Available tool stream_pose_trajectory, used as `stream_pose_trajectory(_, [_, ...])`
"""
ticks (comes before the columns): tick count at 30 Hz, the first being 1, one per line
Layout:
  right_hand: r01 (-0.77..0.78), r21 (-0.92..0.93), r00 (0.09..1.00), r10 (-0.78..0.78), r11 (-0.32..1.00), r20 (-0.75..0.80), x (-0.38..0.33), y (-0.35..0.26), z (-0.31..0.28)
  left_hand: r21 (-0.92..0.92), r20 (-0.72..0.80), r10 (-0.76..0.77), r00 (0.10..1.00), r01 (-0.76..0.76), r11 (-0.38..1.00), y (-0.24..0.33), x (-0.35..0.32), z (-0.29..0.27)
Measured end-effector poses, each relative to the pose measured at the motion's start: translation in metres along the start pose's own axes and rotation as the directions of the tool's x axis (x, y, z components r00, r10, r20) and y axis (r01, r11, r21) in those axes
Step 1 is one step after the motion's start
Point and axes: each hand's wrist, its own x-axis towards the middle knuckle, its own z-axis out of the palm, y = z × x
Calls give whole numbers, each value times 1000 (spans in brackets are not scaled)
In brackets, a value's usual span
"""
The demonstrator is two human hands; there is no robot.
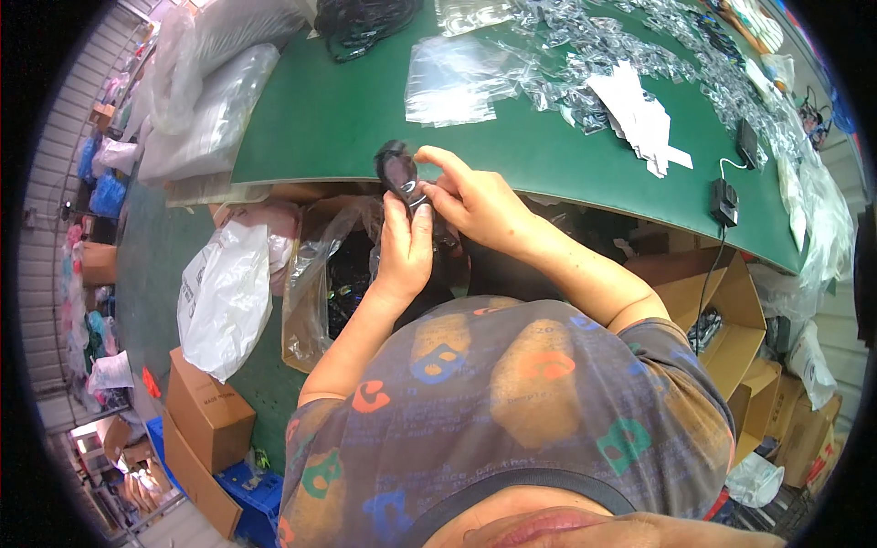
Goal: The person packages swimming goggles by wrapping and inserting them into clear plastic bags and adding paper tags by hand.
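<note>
Over the near edge of the green table, both my hands meet at a small black oval thing [399,170] with a shiny middle, too small to name for certain. My left hand [406,245] pinches its lower end between thumb and fingers. My right hand [477,206] grips the lower right side of the same thing, its index finger bent above. Ahead on the green table [338,123] lie a stack of clear plastic bags [457,87], a wide spread of small clear packets [639,36] and a fan of white paper slips [637,117].
A bundle of black cords [361,23] lies at the far edge. Large plastic sacks [210,114] cover the left end. A black adapter [724,201] with a cable hangs at the right edge. Open cardboard boxes [722,306] stand right; a white bag [224,310] hangs left.
</note>
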Motion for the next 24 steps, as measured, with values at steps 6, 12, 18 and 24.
stream_pose_trajectory(6, [185,60,982,-182,981,-52,-5,-6,-8,-36,-116,88,989,-93,995,-2,0,-7])
stream_pose_trajectory(12, [17,503,950,-171,864,261,-12,3,-25,397,185,140,973,-204,895,26,-3,-37])
stream_pose_trajectory(18, [-459,704,862,79,542,502,-60,22,-48,877,87,312,946,-222,427,29,16,-108])
stream_pose_trajectory(24, [-24,61,994,18,998,107,-53,36,-74,523,140,-178,974,80,848,-11,-18,-48])
